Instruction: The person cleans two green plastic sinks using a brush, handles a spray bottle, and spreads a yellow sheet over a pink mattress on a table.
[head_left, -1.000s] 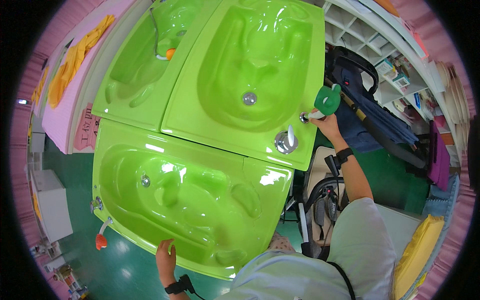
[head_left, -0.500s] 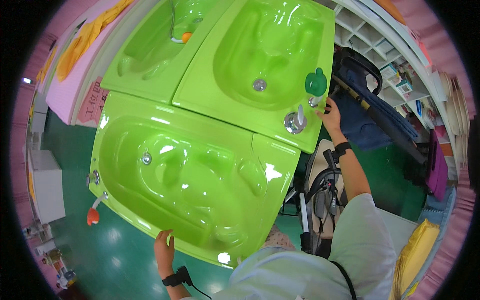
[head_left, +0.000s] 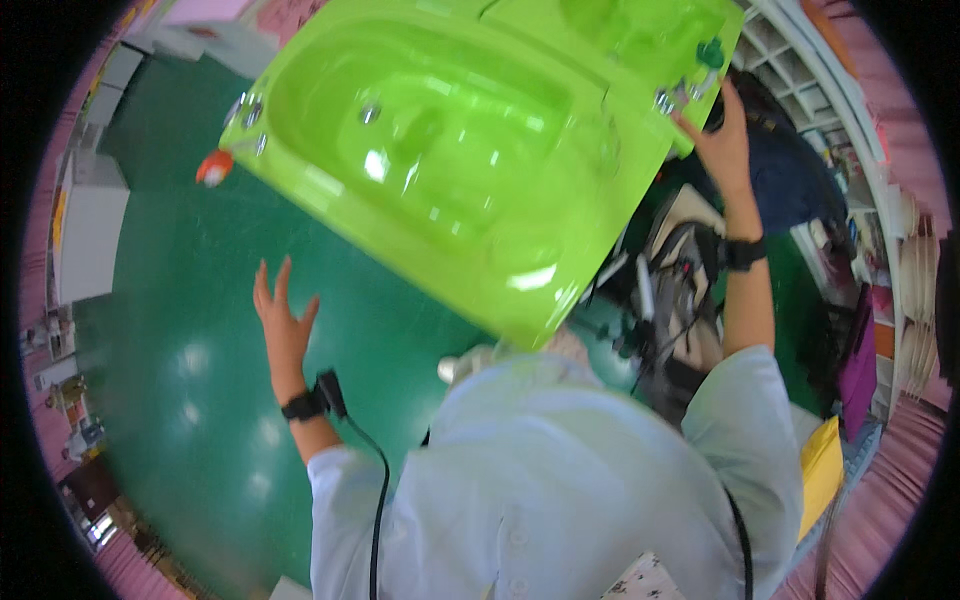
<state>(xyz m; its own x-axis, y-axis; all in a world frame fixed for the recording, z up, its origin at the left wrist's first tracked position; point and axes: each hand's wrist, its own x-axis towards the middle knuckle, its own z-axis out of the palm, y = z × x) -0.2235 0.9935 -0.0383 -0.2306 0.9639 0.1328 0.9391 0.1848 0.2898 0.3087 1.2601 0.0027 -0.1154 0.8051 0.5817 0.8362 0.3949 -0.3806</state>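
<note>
A glossy green bathtub (head_left: 345,212) with a moulded seat and a chrome drain stands in front of me, and a second green tub (head_left: 655,52) adjoins it at the far right. My right hand (head_left: 728,150) is at the second tub's corner, thumb and fingers apart, beside a chrome tap (head_left: 668,101). Contact with the tap or rim is unclear. A dark green shower head (head_left: 710,52) sits just beyond the fingers. My left hand (head_left: 287,328) hovers empty over the floor, fingers spread, left of the near tub. An orange-red shower head (head_left: 213,168) sticks out from that tub's left end.
A stroller-like wheeled frame (head_left: 680,280) stands under my right arm, by dark blue fabric (head_left: 795,185). White shelving (head_left: 775,60) lines the right side, with a purple panel (head_left: 858,365) and a yellow cushion (head_left: 820,470) nearer. A white cabinet (head_left: 92,235) is at left.
The view has tilted down and back, so the tubs sit higher in the picture. My left hand has moved away from the near tub's rim, its fingers spreading. My right hand stays near the tap.
</note>
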